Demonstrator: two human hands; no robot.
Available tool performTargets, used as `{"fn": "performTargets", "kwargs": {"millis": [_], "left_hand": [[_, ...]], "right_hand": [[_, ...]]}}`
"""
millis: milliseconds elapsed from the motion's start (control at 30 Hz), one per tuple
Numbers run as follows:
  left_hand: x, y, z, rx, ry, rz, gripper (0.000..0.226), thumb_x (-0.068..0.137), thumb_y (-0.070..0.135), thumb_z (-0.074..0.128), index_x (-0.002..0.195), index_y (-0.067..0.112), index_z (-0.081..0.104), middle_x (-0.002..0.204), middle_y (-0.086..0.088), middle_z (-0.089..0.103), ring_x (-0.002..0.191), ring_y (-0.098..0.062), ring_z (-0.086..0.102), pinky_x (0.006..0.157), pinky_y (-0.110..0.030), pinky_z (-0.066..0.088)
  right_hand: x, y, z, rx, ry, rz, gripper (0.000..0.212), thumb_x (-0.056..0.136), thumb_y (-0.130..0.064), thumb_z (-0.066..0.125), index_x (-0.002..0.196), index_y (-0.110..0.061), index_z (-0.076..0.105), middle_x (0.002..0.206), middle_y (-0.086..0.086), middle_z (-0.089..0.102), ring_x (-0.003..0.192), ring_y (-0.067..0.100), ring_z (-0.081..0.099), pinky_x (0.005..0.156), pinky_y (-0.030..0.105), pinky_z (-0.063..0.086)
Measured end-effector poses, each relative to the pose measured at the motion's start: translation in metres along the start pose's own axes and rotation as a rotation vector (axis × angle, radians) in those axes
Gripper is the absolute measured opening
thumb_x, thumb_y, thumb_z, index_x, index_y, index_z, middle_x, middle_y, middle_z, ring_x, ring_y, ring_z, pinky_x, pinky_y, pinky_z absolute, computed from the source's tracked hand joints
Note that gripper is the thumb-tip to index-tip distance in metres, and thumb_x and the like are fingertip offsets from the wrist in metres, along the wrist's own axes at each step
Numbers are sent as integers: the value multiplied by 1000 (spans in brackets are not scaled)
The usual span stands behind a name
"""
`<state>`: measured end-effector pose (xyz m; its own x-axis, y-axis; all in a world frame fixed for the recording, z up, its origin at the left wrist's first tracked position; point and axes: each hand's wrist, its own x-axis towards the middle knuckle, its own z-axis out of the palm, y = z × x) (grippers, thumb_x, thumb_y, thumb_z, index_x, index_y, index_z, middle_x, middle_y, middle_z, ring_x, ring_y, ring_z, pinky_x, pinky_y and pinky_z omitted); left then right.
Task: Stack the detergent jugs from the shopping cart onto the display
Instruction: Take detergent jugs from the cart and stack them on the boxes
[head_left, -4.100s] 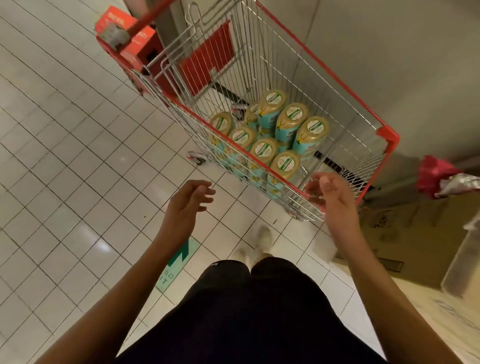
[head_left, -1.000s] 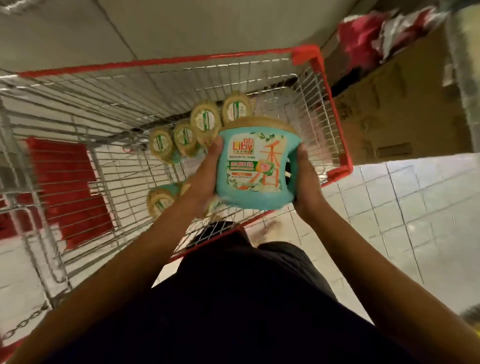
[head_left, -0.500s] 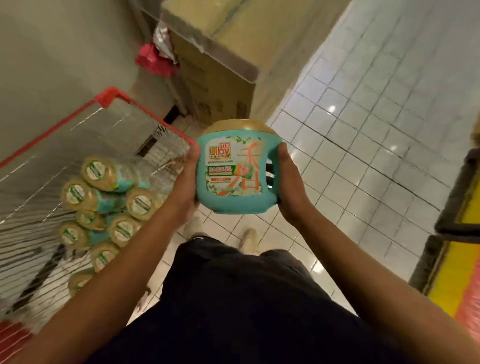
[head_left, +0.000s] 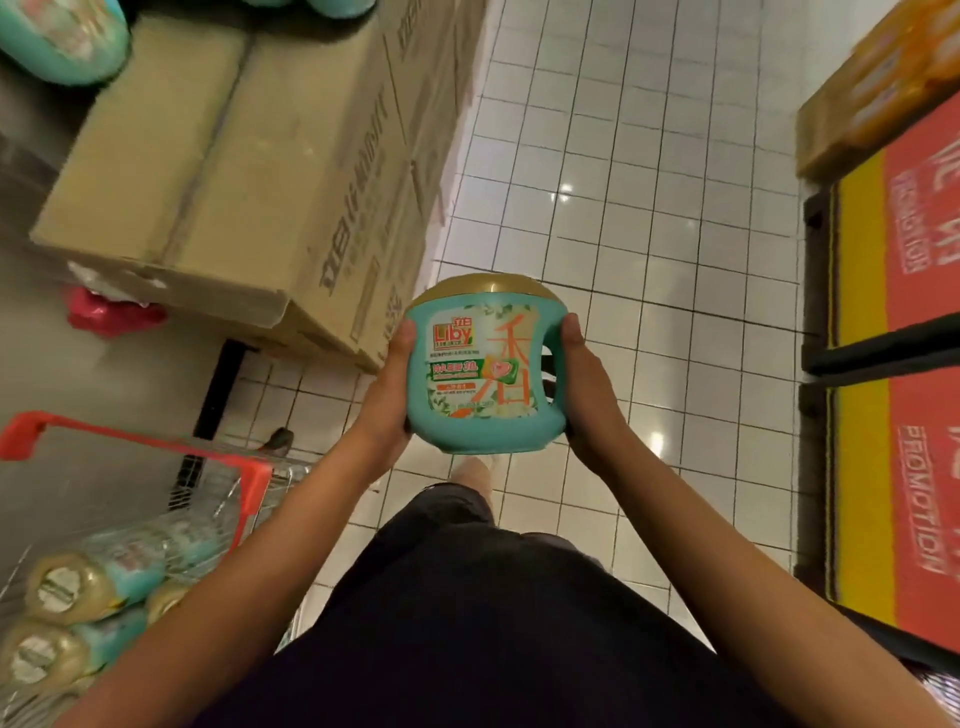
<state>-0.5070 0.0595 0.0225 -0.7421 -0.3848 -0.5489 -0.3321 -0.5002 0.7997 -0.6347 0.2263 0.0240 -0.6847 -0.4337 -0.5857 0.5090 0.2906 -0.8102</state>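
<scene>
At centre frame, over glossy white floor tiles (head_left: 649, 208), a squat, rounded teal plastic detergent jug (head_left: 485, 364) with a domed gold cap pointing to twelve o'clock is held between both hands, label facing up; the left hand (head_left: 387, 384) clasps its smooth flank at nine o'clock; the right hand (head_left: 584, 384) grasps the handle side at three o'clock; at eight o'clock stands the shopping cart (head_left: 135, 447), chrome wire with a red plastic rim, holding more jugs (head_left: 88, 587) on their sides; matte corrugated cardboard boxes (head_left: 208, 171) sit at eleven o'clock.
</scene>
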Motion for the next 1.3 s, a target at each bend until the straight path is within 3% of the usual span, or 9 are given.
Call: {"fn": "performTargets", "kwargs": {"millis": [233, 500, 600, 767, 900, 1000, 1100, 1167, 1300], "left_hand": [[113, 72, 24, -16, -37, 5, 65, 102, 73, 34, 137, 31, 69, 135, -11, 73, 124, -30, 70, 90, -41, 63], [191, 152, 13, -83, 59, 59, 69, 103, 69, 33, 148, 23, 59, 136, -11, 72, 125, -30, 70, 99, -49, 61], [205, 173, 0, -117, 144, 78, 66, 105, 70, 30, 141, 28, 66, 132, -10, 74, 122, -30, 72, 95, -46, 63], [221, 205, -29, -240, 326, 119, 64, 105, 72, 30, 132, 32, 73, 131, -9, 75, 121, -28, 72, 97, -46, 62], [230, 228, -55, -279, 465, 157, 66, 97, 81, 37, 131, 38, 73, 129, -4, 76, 117, -24, 74, 83, -35, 64], [234, 236, -69, -360, 566, 186, 71, 87, 87, 46, 130, 38, 74, 130, -5, 75, 119, -25, 73, 86, -40, 64], [239, 235, -78, -475, 694, 231, 76, 81, 90, 53, 131, 36, 74, 134, -6, 74, 123, -27, 71, 93, -45, 62], [240, 234, -82, -538, 773, 249, 80, 83, 89, 51, 136, 33, 70, 137, -7, 72, 127, -27, 69, 99, -48, 60], [241, 234, -92, -561, 870, 281, 79, 89, 85, 47, 144, 31, 63, 139, -4, 71, 128, -26, 69, 95, -46, 61]], "right_hand": [[102, -83, -13, 7, 31, -8, 64, 106, -70, 28, 137, -26, 65, 114, 4, 79, 106, 32, 76, 93, 61, 60], [194, -175, 16, -19, -58, -34, 61, 107, -68, 30, 135, -28, 66, 113, 2, 79, 110, 33, 74, 93, 57, 62], [230, -201, 42, -96, -157, -59, 63, 107, -67, 29, 134, -25, 67, 116, 4, 78, 110, 31, 73, 93, 54, 62], [290, -245, 100, -208, -380, -44, 55, 105, -71, 31, 121, -39, 73, 118, -3, 78, 111, 26, 74, 93, 47, 64], [331, -272, 149, -247, -553, -24, 61, 99, -74, 38, 119, -30, 75, 117, -1, 78, 108, 22, 75, 90, 47, 65], [355, -284, 182, -330, -715, -27, 58, 107, -66, 33, 121, -26, 73, 115, -1, 80, 105, 18, 77, 85, 40, 65], [372, -296, 211, -391, -820, -24, 71, 102, -69, 35, 133, -14, 66, 125, 12, 75, 114, 30, 73, 98, 54, 60], [383, -305, 231, -428, -919, -9, 75, 98, -69, 40, 134, -8, 63, 123, 17, 71, 111, 35, 68, 101, 55, 55], [402, -312, 265, -523, -1082, 23, 53, 111, -54, 33, 129, -17, 67, 121, 6, 78, 114, 24, 74, 99, 46, 59]]}}
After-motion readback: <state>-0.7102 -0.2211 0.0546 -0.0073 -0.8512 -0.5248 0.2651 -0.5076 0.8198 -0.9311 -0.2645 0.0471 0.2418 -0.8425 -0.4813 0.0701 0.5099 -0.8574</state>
